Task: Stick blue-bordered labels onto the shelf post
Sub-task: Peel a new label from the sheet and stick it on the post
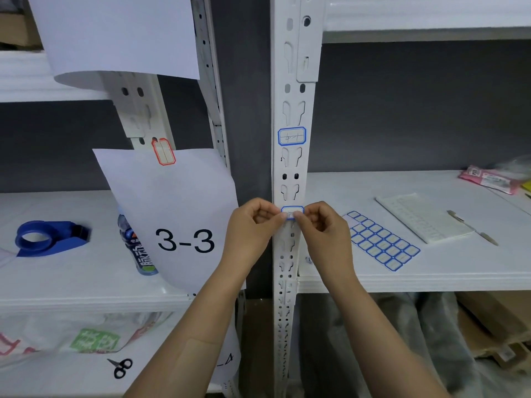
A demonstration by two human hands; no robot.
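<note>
- White metal shelving stands against a dark grey wall, and a white perforated shelf post (291,173) runs up the middle of the view.
- One blue-bordered label with handwriting (292,136) is stuck flat on the post's front face, above the hands.
- A second small blue-bordered label (292,211) lies across the post lower down, level with the right shelf board (431,271).
- The left hand (253,225) pinches the label's left end between thumb and forefinger, the other fingers curled in.
- The right hand (323,228) pinches its right end the same way; the two thumbs nearly touch at the label's lower edge.
- A sheet of blue-bordered labels (379,242) lies on the right shelf board near its front edge, just beside the post.
- A white keyboard (422,216) lies further right on that board.
- On the left shelf board sit a blue tape dispenser (48,238) and a plastic bottle (138,248), the latter partly behind a white paper sheet printed "3-3" (178,214).
- A red-bordered label (163,151) fixes that sheet's top edge to the left post.
- Black scissors (122,367) lie on the lower left shelf.
</note>
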